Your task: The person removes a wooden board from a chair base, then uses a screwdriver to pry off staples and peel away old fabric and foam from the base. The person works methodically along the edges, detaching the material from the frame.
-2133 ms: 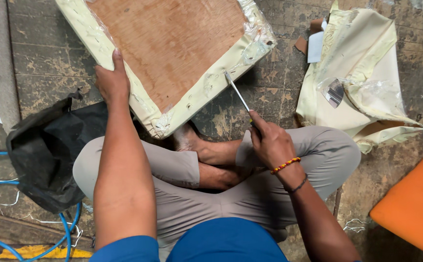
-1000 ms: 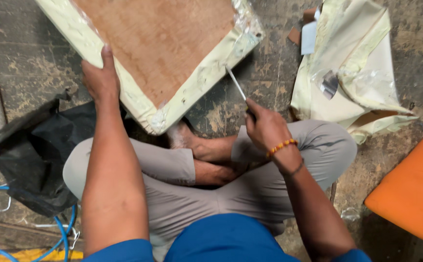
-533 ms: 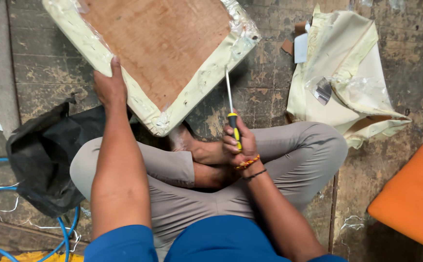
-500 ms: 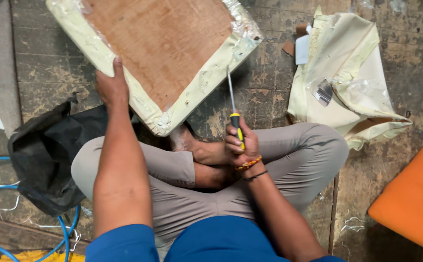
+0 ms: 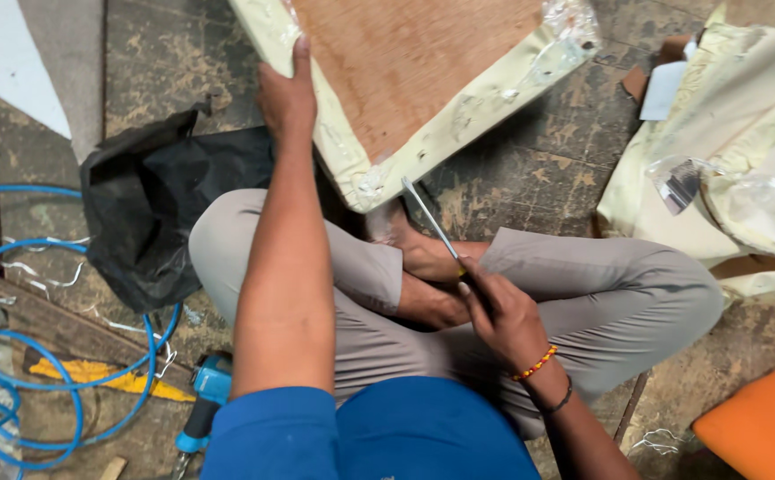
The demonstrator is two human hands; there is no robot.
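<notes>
Hands are working at a seat cushion panel (image 5: 423, 80), a plywood-backed square wrapped in pale cream covering, which is lying on the worn floor (image 5: 539, 169) at the far side of the scene, its near corner pointing toward the crossed legs (image 5: 583, 293) of the person sitting on the floor. The left hand (image 5: 288, 93) is pressing flat on the panel's left edge, fingers together and lying along the cream border, holding nothing. The right hand (image 5: 503, 311), at the near right over the lap, is gripping the handle of a screwdriver (image 5: 432, 222), fingers closed around it; the metal shaft is slanting up and to the left, its tip sitting just at the panel's near corner, though whether it is touching the covering cannot be told. A beaded orange bracelet (image 5: 537, 363) is circling the right wrist. Left of the legs, a black plastic bag (image 5: 156, 213) is lying crumpled, with coils of blue hose (image 5: 50, 356) and a blue power tool (image 5: 203, 400) nearer still. At the far right a heap of cream fabric (image 5: 743, 151) is lying well apart from the panel, and an orange cushion (image 5: 761, 427) is showing at the near right corner.
</notes>
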